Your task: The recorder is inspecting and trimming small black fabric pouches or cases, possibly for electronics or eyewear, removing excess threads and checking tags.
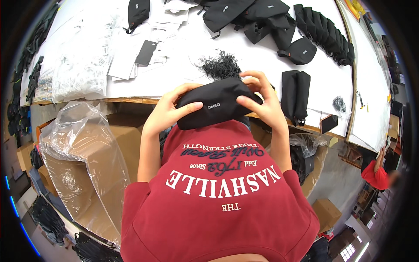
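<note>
I hold a small black fabric pouch (214, 104) with both hands in front of my chest, just at the near edge of the white table (174, 65). My left hand (168, 110) wraps its left end, thumb lying across the front. My right hand (262, 101) grips its right end, fingers curled over the top. A tangle of black cords (220, 66) lies on the table right behind the pouch.
Several black pouches (323, 35) stand in a row at the back right; others (244, 15) are piled at the back. One folded pouch (295, 96) lies right of my hands. Clear bags and white papers (87, 56) cover the left. A plastic-lined cardboard box (83, 166) stands lower left.
</note>
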Action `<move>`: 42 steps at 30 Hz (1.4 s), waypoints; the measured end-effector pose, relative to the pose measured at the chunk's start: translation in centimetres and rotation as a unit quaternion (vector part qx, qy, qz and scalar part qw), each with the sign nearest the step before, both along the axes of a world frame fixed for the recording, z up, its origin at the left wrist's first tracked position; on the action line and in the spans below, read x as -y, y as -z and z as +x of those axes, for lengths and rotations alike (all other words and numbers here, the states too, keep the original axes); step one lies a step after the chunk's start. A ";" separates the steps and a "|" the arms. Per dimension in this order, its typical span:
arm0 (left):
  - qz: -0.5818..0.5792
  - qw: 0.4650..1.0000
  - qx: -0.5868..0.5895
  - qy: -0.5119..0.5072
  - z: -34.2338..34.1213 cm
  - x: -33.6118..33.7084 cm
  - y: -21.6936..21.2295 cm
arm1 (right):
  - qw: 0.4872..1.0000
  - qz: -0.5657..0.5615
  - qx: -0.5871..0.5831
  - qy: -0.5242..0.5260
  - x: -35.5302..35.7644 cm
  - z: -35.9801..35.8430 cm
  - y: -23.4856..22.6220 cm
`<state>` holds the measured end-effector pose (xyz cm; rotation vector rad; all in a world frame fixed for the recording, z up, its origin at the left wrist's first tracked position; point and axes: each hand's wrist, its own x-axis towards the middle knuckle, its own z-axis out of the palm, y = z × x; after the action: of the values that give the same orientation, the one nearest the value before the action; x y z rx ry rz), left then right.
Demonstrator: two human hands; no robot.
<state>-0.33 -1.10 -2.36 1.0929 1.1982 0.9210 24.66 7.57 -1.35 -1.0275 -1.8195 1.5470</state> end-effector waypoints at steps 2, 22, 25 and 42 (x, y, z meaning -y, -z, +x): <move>-0.016 1.000 0.014 0.018 -0.2 -0.1 -0.5 | 0.999 -0.008 0.003 -0.047 -0.1 -0.2 -0.6; 0.107 0.960 -0.115 0.234 2.2 -1.9 -3.0 | 0.977 -0.102 0.135 -0.131 0.3 4.8 -3.1; 0.169 0.958 -0.086 0.215 3.6 -3.6 -2.2 | 0.985 -0.064 0.144 -0.067 0.8 7.0 -3.2; 0.026 0.716 -0.668 -0.201 -14.8 -5.5 14.0 | 0.795 0.095 0.452 0.392 0.1 19.3 6.1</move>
<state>-15.17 4.36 -16.35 1.6250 2.6923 0.3256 43.96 7.43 -7.45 -2.2783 -1.5979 0.3273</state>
